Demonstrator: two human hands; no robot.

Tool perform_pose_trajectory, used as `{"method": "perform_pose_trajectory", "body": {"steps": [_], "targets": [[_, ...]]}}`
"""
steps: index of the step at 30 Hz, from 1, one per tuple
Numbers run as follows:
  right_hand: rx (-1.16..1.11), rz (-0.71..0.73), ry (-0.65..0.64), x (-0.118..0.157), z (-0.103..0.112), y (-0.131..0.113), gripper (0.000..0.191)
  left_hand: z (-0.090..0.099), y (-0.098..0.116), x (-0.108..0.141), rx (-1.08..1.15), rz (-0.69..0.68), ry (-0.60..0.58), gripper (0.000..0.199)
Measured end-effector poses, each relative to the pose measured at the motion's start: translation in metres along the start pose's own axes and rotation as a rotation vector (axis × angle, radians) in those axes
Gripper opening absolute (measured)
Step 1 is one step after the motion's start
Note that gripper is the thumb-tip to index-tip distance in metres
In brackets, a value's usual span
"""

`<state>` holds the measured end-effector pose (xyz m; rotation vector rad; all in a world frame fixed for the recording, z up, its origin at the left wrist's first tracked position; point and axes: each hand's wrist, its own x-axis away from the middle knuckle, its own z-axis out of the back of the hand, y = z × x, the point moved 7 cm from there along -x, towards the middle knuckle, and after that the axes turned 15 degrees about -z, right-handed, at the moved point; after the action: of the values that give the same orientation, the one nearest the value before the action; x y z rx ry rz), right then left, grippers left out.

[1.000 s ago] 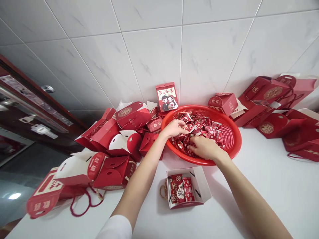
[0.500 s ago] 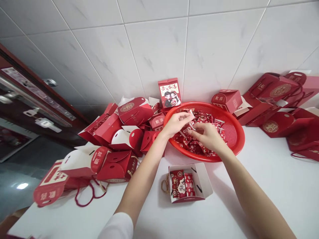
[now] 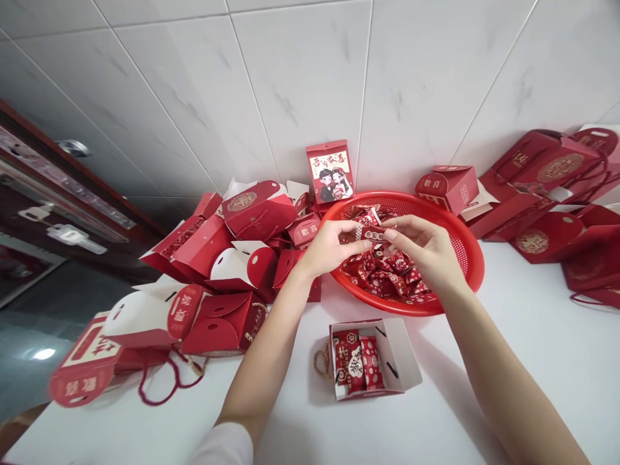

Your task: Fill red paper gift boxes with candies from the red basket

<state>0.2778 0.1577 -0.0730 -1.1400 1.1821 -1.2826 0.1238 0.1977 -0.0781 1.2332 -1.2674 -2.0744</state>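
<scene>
As a white sleeve (image 3: 225,444) and two bare forearms stretch over a white tabletop (image 3: 349,433), an open gift box (image 3: 405,361) lies nearest, white inside, its twisted rope handle (image 3: 321,363) looped out to the left. A larger lettered packet (image 3: 349,361) and a smaller spotted packet (image 3: 371,365) fill its left part, side by side. Beyond it, above a red perforated plastic basket (image 3: 473,265), the person's left hand (image 3: 330,248) pinches one end of a red-wrapped candy (image 3: 372,235) between thumb and fingers, while the right hand (image 3: 430,248) grips the other end, thumb foremost. More wrapped candies (image 3: 387,281) heap the basket below.

To the left crowd red favor boxes (image 3: 217,323), some with flaps up, a dark red cord (image 3: 162,394) trailing onto the table near them. To the right stand more red boxes (image 3: 547,168); a small red carton (image 3: 448,187) sits just beside the basket. Behind, a box printed with a cartoon couple (image 3: 330,174) stands upright before the gray-veined tile wall (image 3: 300,84).
</scene>
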Motion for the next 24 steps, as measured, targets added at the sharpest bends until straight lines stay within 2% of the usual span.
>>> {"method": "perform_pose_trajectory", "body": {"steps": [5, 9, 14, 24], "targets": [[-0.020, 0.014, -0.058, 0.000, 0.000, 0.001, 0.031, 0.005, 0.003, 0.004, -0.052, 0.014, -0.064, 0.022], [-0.057, 0.019, -0.073, 0.001, 0.002, 0.000, 0.025, 0.002, 0.008, 0.006, 0.061, 0.034, -0.067, 0.024], [-0.145, 0.015, -0.147, 0.001, 0.001, 0.000, 0.022, 0.002, 0.018, 0.007, 0.188, 0.039, 0.008, 0.028], [-0.089, -0.012, -0.272, 0.007, -0.005, -0.003, 0.018, 0.009, 0.037, 0.007, 0.124, -0.030, 0.154, 0.028]]}}
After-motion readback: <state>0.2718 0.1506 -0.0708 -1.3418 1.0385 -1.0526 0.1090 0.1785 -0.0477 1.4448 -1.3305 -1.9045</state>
